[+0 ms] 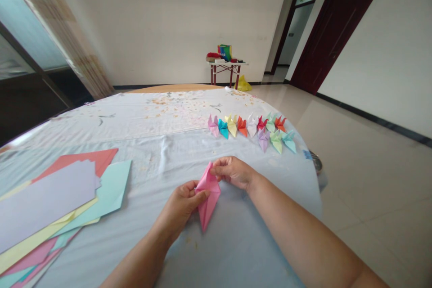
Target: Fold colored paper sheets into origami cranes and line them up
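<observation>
A pink folded paper, shaped like a long diamond with a narrow point toward me, is held just over the blue cloth. My left hand pinches its left side, with the thumb lying across the front near the middle. Around its upper part, my right hand is closed, thumb and forefinger on the top right edge. Fingers behind the paper are hidden. Beyond my hands, several folded paper cranes in different colours stand in two rows.
A fanned pile of coloured paper sheets lies at the left. The round table wears a blue and white flowered cloth. Farther back, a small table holds a colourful bag, with a yellow plastic bag on the floor beside it.
</observation>
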Demonstrator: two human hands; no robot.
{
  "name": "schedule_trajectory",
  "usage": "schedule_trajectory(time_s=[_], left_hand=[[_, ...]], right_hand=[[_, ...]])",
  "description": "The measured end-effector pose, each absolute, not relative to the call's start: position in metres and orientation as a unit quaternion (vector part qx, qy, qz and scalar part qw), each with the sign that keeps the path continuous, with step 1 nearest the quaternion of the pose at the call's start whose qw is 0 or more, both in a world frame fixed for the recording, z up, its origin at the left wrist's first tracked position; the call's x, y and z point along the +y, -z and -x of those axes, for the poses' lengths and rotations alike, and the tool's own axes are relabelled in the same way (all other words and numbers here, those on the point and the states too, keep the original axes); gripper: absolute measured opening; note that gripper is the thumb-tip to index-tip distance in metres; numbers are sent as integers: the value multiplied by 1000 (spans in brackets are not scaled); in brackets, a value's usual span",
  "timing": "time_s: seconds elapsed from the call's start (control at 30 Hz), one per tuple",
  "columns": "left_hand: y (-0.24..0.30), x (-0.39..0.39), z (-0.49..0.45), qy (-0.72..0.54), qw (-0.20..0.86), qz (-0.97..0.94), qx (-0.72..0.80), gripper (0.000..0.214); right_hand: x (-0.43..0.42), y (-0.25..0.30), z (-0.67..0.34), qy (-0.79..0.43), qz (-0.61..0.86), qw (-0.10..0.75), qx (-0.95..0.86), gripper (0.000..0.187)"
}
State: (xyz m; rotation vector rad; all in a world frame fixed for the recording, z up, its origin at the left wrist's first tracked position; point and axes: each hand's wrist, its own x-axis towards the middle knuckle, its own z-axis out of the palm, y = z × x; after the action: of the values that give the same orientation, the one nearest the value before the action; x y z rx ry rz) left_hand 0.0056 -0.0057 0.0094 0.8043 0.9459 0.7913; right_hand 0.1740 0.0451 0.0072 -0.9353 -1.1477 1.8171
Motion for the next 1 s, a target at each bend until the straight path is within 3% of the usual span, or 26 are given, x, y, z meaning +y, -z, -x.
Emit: schedule_trajectory(time_s=[0.7, 1.0], left_hand=[[-8, -5, -5, -343, 745, -383, 426, 38], [-5, -6, -7, -342, 705, -405, 470, 36]], right_hand=[[48, -4, -175, -673, 384, 390, -498, 26], [41, -7, -173, -636, 347, 350, -595, 24]])
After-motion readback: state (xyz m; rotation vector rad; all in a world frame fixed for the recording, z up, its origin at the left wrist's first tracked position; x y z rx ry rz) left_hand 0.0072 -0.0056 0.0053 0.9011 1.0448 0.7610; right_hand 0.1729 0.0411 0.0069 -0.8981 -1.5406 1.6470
